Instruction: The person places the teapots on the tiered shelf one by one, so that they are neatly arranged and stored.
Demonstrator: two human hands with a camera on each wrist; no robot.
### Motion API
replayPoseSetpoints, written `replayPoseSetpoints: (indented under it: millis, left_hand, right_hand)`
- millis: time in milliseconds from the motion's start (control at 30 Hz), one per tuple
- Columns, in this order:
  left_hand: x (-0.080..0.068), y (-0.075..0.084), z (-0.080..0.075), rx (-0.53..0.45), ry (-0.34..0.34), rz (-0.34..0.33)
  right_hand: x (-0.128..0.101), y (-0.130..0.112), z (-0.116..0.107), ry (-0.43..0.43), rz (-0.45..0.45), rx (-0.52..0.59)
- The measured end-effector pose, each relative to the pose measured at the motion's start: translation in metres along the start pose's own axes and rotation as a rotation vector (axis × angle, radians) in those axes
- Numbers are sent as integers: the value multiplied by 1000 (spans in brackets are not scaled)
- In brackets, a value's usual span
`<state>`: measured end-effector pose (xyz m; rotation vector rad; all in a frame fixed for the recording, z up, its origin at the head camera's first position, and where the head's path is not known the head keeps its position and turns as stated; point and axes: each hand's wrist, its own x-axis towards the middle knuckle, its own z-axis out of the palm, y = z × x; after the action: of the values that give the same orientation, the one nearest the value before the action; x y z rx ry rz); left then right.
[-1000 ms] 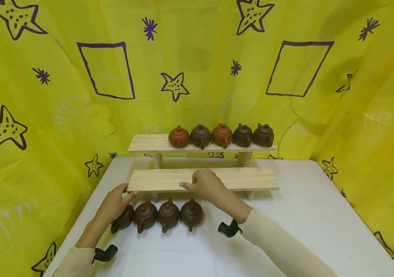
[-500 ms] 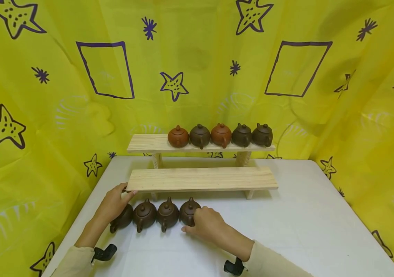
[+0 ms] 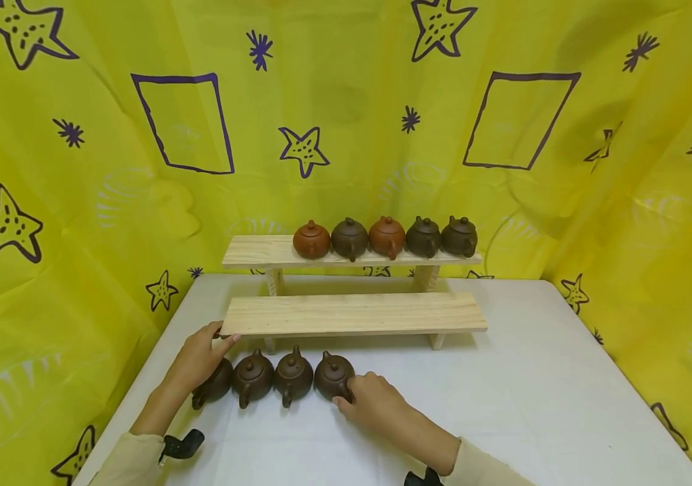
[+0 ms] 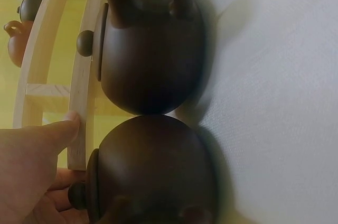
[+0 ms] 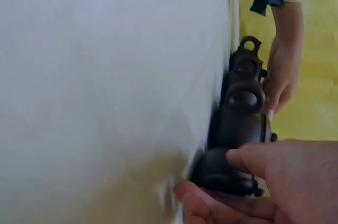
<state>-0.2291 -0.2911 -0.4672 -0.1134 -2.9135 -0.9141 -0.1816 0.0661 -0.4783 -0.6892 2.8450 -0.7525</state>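
Several dark brown teapots stand in a row on the table, in front of a two-tier wooden stand. My right hand (image 3: 379,407) pinches the handle side of the rightmost brown teapot (image 3: 332,372), whose spout points up and left; the fingers cover its handle. In the right wrist view its dark body (image 5: 219,168) lies between thumb and fingers. My left hand (image 3: 200,358) holds the left end of the lower shelf (image 3: 352,314), thumb on the front edge and fingers behind it. The leftmost teapot (image 3: 215,383) is partly hidden under that hand.
On the upper shelf (image 3: 254,251), red-brown and dark teapots stand side by side toward the right; one is a red-brown teapot (image 3: 311,241). White cloth covers the table (image 3: 534,385). A yellow patterned curtain (image 3: 358,182) closes in the back and sides.
My right hand has come down from the lower shelf to the rightmost brown teapot and taken hold of it. That teapot has turned, its spout swinging left. The left hand has stayed in place.
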Motion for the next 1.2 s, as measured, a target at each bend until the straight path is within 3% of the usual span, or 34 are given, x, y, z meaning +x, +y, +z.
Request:
replayPoseSetpoints:
  millis: [267, 767, 1033, 1200]
  left_hand:
    - [-3, 0, 1, -11, -4, 3]
    - [-4, 2, 0, -12, -9, -3]
    - [-3, 1, 0, -10, -9, -1]
    - [-3, 1, 0, -9, -4, 6]
  right_hand:
    - [-7, -1, 8, 89, -32, -20]
    - [-34, 28, 1, 103, -84, 88]
    - [-52, 45, -19, 173, -122, 190]
    - [-57, 53, -44, 268, -83, 177]
